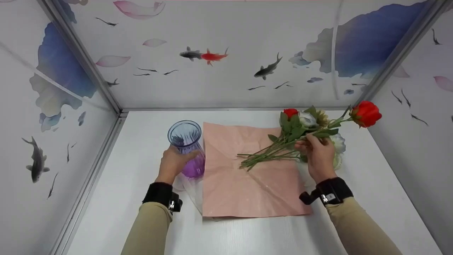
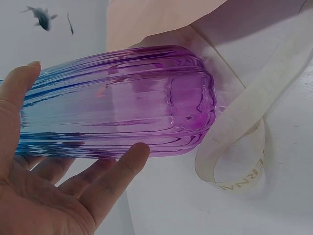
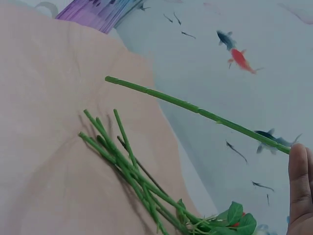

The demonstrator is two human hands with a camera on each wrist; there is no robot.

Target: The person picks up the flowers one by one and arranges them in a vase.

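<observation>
My left hand (image 1: 172,163) holds a ribbed glass vase (image 1: 194,166), blue at its mouth and purple at its base. In the left wrist view, the thumb and fingers curve round the vase (image 2: 161,98), which shows lengthwise. At the right, my right hand (image 1: 321,156) pinches the stem of an artificial red rose (image 1: 366,114). The right wrist view shows this rose stem (image 3: 195,108) raised apart from the others. Beneath it lies a bunch of artificial flowers (image 1: 307,119), red and pale blooms with green leaves. Their stems (image 1: 262,157) cross pink wrapping paper (image 1: 230,191).
A whitish ribbon (image 2: 239,129) with lettering lies looped on the white table (image 1: 116,212) below the vase. Pale sheets show beneath the pink paper's edges. Panels (image 1: 230,85) printed with fish and petals enclose the table at the back and both sides.
</observation>
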